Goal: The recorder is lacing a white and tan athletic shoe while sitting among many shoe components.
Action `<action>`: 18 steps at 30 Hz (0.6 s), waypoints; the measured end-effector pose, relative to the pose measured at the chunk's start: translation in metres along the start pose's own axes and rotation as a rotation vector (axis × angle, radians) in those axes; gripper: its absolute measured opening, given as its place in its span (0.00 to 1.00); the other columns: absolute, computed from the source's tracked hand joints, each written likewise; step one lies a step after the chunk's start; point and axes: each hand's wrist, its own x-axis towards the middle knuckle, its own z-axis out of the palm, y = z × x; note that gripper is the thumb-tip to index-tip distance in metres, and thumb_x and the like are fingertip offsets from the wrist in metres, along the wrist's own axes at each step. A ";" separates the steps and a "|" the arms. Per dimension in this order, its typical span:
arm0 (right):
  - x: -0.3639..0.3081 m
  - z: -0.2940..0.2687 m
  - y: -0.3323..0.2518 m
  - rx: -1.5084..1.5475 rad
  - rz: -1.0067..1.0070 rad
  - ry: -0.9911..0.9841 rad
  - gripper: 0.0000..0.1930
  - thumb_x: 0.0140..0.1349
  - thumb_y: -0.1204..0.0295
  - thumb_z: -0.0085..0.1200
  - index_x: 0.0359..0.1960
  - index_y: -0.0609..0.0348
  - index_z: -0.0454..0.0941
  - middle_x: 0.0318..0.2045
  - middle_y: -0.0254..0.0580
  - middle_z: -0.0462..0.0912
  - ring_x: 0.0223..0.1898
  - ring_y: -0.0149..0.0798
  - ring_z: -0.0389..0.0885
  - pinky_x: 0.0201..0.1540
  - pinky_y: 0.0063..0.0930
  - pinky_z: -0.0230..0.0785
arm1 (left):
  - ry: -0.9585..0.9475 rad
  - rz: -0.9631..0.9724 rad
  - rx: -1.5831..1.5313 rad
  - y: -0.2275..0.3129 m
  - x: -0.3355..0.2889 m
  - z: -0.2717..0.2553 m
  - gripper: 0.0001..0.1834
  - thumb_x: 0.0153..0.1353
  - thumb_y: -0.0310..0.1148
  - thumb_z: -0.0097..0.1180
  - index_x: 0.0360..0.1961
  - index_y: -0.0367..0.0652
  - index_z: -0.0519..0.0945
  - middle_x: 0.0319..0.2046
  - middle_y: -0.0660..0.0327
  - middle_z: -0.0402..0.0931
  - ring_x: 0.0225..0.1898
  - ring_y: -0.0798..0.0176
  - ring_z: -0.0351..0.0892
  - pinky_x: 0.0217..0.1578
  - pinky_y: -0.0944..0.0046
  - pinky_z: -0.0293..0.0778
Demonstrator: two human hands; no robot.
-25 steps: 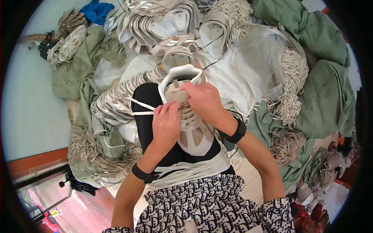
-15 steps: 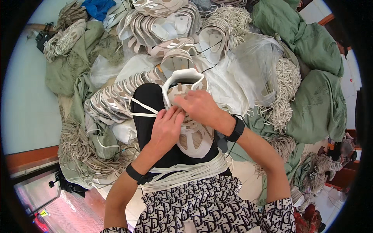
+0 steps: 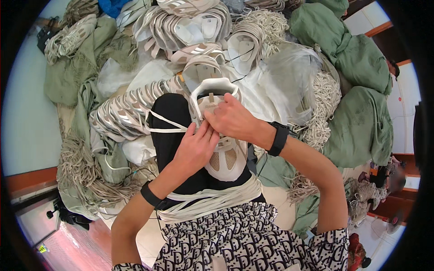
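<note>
While the shoe (image 3: 228,167) sits toe-toward-you on your lap (image 3: 169,110), your left hand (image 3: 196,147) and right hand (image 3: 235,119) curl over its lacing (image 3: 224,143), can't tell what's pinched; keep that white lace (image 3: 167,131) untwisted.

The left hand (image 3: 195,151) and right hand (image 3: 237,119) meet, fingers (image 3: 207,137) bunched, over a shoe (image 3: 226,165); a lace (image 3: 172,131) loops left across black trousers (image 3: 169,108); stacked uppers (image 3: 162,27) lie beyond.

A cream-and-tan sneaker (image 3: 224,163) with mesh toe panels and a padded white collar rests lengthwise on the person's black-clad lap (image 3: 169,108), toe nearest. A flat white shoelace (image 3: 172,131) stretches leftward in two strands.
</note>
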 end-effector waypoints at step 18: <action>0.002 0.004 0.014 0.339 0.148 0.108 0.19 0.42 0.74 0.56 0.40 0.56 0.71 0.15 0.43 0.75 0.20 0.47 0.76 0.21 0.39 0.66 | -0.067 -0.491 -0.390 -0.008 0.035 -0.016 0.10 0.49 0.18 0.46 0.35 0.35 0.68 0.26 0.47 0.74 0.30 0.44 0.74 0.31 0.53 0.70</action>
